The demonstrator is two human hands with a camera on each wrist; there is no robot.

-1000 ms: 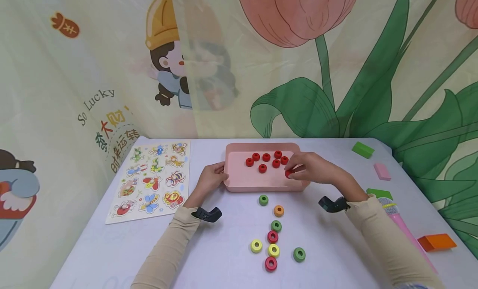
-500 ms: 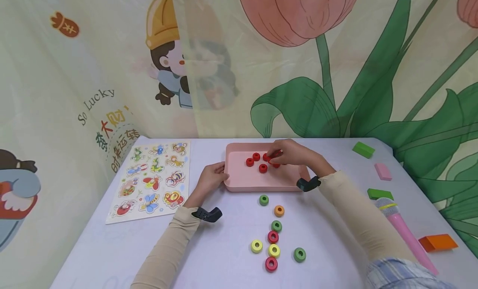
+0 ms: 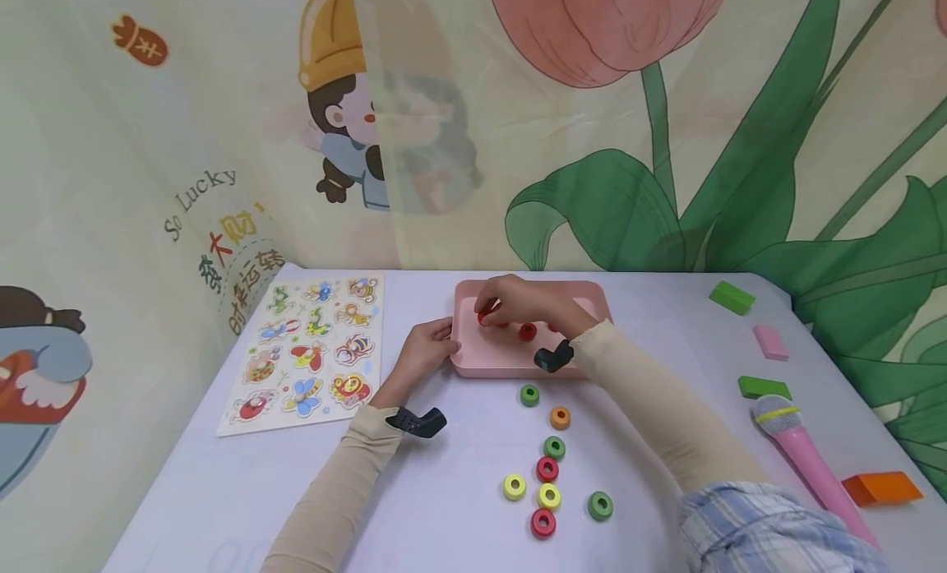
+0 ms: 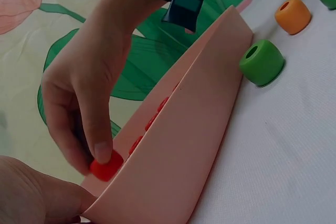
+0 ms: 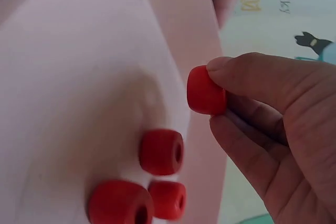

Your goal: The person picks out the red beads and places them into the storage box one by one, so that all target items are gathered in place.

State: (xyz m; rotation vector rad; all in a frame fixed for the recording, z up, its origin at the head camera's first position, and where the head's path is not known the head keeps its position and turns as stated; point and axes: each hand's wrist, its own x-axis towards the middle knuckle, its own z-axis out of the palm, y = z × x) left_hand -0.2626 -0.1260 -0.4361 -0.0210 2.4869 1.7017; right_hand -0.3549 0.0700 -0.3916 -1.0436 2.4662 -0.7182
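My left hand [image 3: 422, 358] grips the left end of a shallow pink tray [image 3: 510, 373], its thumb at the rim. Over the tray's left part, my right hand [image 3: 518, 300] pinches a red bead [image 5: 203, 89] between thumb and fingertips. That bead is held above the tray floor, close to the wall in the right wrist view. More red beads, such as this one [image 5: 160, 151], lie in the tray with their holes showing; the right hand and wrist hide some of them in the head view.
In front of the tray lie a green bead [image 3: 528, 395], an orange bead [image 3: 560, 417] and several other coloured beads. An insect sticker board [image 3: 303, 355] is at left. A pink microphone [image 3: 814, 466], green blocks [image 3: 732, 298] and an orange block [image 3: 882, 488] are at right.
My right hand has travelled left across the tray, from its right end to its left part, with a red bead in its fingers. My left hand stays on the tray's left end.
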